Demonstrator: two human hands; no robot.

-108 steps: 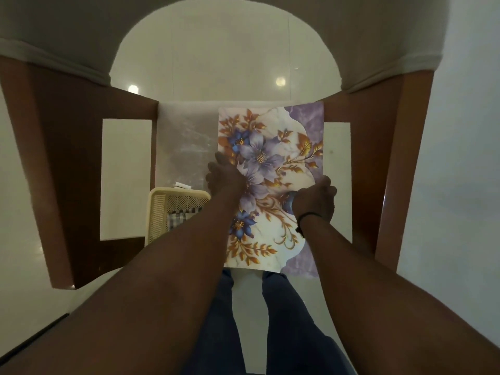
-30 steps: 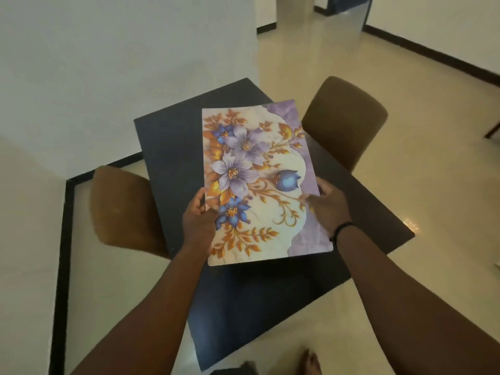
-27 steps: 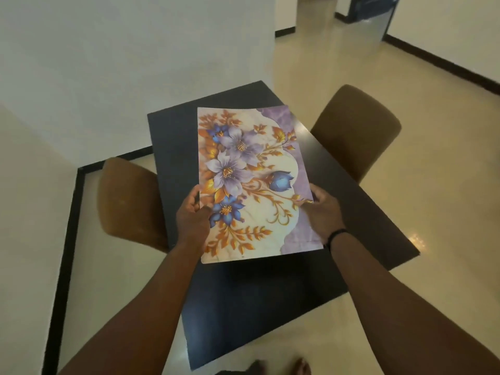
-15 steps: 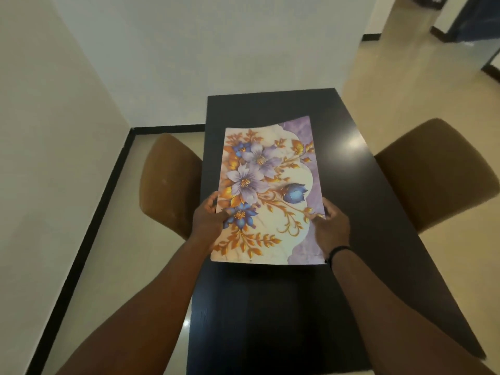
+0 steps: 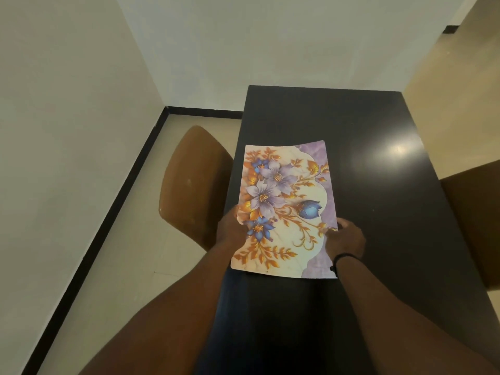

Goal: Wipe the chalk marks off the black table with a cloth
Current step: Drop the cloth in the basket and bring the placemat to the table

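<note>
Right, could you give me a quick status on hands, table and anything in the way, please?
Left hand and right hand both grip floral mat. Black table unwiped. No cloth in view.

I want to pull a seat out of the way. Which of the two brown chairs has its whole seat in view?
The brown chair on the left, beside the black table: its rounded seat shows whole. The right chair is cut off by the frame edge.

Left hand (image 5: 231,228) and right hand (image 5: 345,239) each pinch a sheet edge.
</note>
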